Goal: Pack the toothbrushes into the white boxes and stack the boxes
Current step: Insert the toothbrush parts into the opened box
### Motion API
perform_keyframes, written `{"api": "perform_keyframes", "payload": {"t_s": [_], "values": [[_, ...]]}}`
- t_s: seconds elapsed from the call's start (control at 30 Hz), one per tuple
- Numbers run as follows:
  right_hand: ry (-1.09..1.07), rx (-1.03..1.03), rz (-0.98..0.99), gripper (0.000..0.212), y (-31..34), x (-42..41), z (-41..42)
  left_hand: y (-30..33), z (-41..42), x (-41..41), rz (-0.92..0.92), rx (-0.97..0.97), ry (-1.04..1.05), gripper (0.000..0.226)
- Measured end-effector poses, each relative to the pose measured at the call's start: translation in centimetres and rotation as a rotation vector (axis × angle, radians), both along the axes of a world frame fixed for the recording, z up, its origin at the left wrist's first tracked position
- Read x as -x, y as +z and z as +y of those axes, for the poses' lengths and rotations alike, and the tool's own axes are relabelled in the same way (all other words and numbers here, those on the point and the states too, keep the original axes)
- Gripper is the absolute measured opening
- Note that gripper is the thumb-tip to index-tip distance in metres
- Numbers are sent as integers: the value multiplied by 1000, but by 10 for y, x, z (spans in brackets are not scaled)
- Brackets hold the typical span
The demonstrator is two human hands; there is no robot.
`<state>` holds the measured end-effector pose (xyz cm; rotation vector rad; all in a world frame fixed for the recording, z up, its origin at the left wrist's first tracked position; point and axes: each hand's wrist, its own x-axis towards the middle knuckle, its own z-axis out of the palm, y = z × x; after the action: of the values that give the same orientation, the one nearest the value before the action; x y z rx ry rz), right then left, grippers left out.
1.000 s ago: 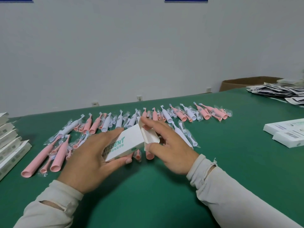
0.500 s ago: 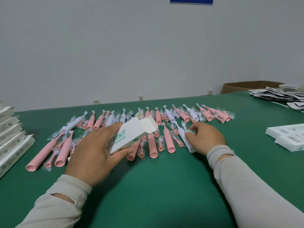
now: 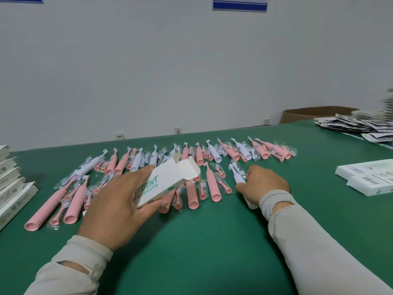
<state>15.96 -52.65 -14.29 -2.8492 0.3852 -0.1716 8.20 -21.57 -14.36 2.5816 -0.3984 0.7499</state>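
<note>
My left hand (image 3: pixel 119 206) grips a white box (image 3: pixel 168 182) with green lettering, held tilted above the table with its end flap open toward the far right. My right hand (image 3: pixel 262 184) is curled round a white toothbrush (image 3: pixel 237 174) that lies on the green table (image 3: pixel 212 241); its head points away and its base is hidden under the hand. Several pink and white toothbrushes (image 3: pixel 212 186) in clear wrappers lie in rows across the middle of the table.
A stack of white boxes (image 3: pixel 10 188) stands at the left edge. Two more white boxes (image 3: pixel 370 177) lie at the right. A heap of printed leaflets (image 3: pixel 359 126) and a brown carton (image 3: pixel 314 113) sit at the far right.
My right hand left the box's open flap, moved right and closed on a white toothbrush. My left hand kept hold of the box.
</note>
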Motion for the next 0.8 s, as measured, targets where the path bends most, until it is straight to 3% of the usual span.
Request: {"api": "perform_keyframes", "payload": {"t_s": [0.4, 0.5, 0.57, 0.63, 0.7, 0.8], "values": [[-30, 95, 15, 32, 5, 11, 6, -1, -4, 2, -6, -27, -1, 78], [-18, 5, -109, 30, 12, 15, 5, 0, -5, 2, -14, -43, -2, 78], [57, -329, -328, 24, 17, 20, 9, 3, -5, 2, -25, -69, 2, 76], [210, -924, -518, 9, 20, 26, 18, 4, -6, 3, -36, -98, 16, 72], [366, -1372, -522, 9, 23, 35, 29, 4, -6, 2, -33, -125, 38, 72], [490, -1615, -439, 8, 20, 41, 39, 1, -6, 1, -28, -144, 58, 71]]}}
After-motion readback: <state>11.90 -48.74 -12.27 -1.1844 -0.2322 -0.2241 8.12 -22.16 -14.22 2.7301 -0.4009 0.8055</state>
